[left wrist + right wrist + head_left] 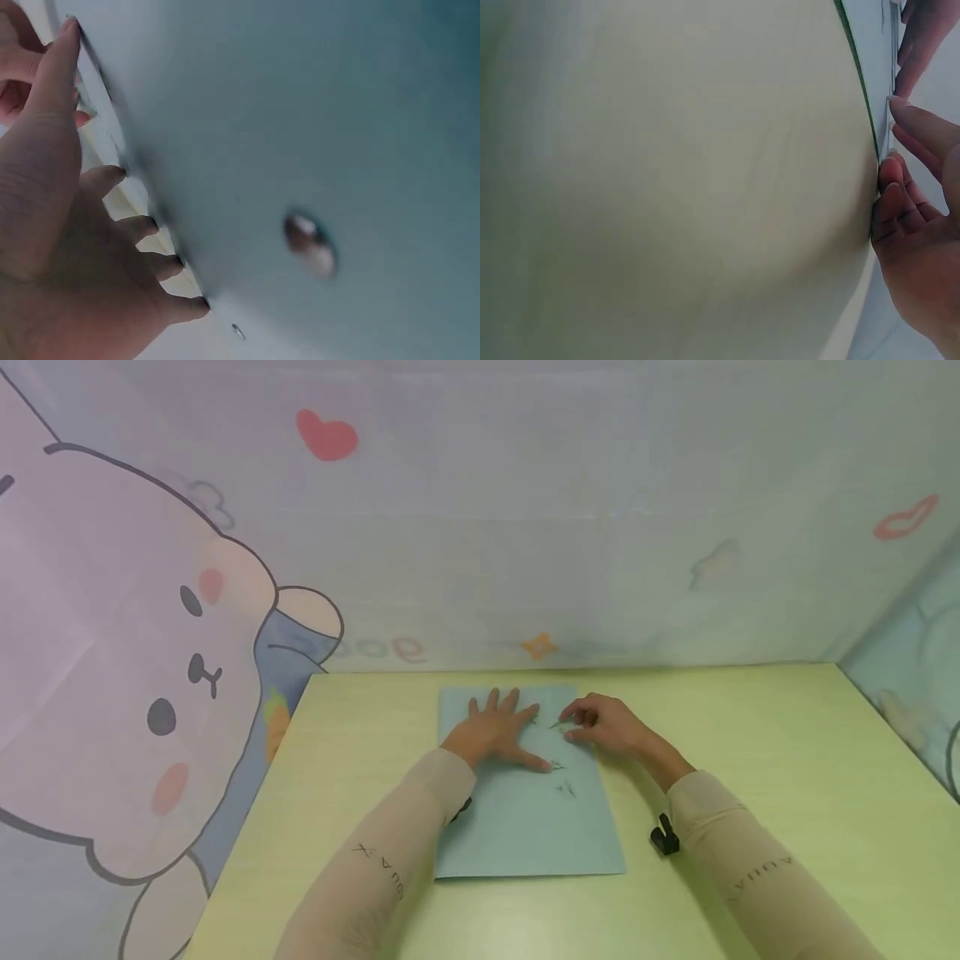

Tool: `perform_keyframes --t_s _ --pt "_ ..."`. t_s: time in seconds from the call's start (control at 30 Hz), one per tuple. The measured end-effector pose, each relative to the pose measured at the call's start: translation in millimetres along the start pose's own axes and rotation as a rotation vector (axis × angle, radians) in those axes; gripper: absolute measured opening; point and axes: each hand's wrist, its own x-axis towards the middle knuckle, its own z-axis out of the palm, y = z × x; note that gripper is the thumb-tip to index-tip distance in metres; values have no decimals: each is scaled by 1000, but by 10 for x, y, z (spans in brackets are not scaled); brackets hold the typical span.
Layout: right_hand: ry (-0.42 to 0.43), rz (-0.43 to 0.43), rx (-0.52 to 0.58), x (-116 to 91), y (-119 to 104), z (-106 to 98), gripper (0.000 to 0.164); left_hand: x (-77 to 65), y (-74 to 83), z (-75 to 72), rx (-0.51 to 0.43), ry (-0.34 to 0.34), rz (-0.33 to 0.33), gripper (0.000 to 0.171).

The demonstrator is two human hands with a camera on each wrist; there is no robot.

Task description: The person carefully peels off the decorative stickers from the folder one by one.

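A light blue flat rectangular sheet or folder (pixel 517 835) lies on the table, with small green sprig shapes (pixel 564 789) on its right part. My left hand (pixel 498 733) rests on its upper half, fingers spread and thumb pointing right. In the left wrist view, the left fingertips touch the blue surface (pixel 315 135), which bears a blurred brown and white oval spot (pixel 309 244). Near the upper right edge is my right hand (pixel 607 724), fingers bent, thumb and forefinger tips over the surface by a thin sprig (pixel 555 724). Whether they pinch anything is too small to tell.
The pale yellow-green table (pixel 787 777) extends on both sides of the blue piece. Behind it hangs a light cloth backdrop (pixel 480 527) with printed hearts and a bear. A small black clip-like device (pixel 664 837) sits by the right sleeve. A dark cable (pixel 952 760) shows at far right.
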Motion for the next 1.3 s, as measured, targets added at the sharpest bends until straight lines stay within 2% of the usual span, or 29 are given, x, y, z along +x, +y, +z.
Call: perform_keyframes --t_s 0.23,0.33,0.43,0.67,1.1,1.3 --pt "24 -21 -39 14 -9 35 29 26 42 73 53 -16 -43 117" --pt "31 -26 -45 9 5 56 26 143 6 187 65 -16 -60 121" --pt "38 -30 -49 6 34 79 24 186 -6 248 74 -19 -69 123" --pt "44 -39 -51 18 50 92 21 -45 90 102 77 -1 -53 116" --pt "8 -28 -19 11 24 57 21 -61 145 85 87 12 -44 116" --pt "9 -27 -25 -12 44 29 18 -26 185 86 95 12 -47 117"
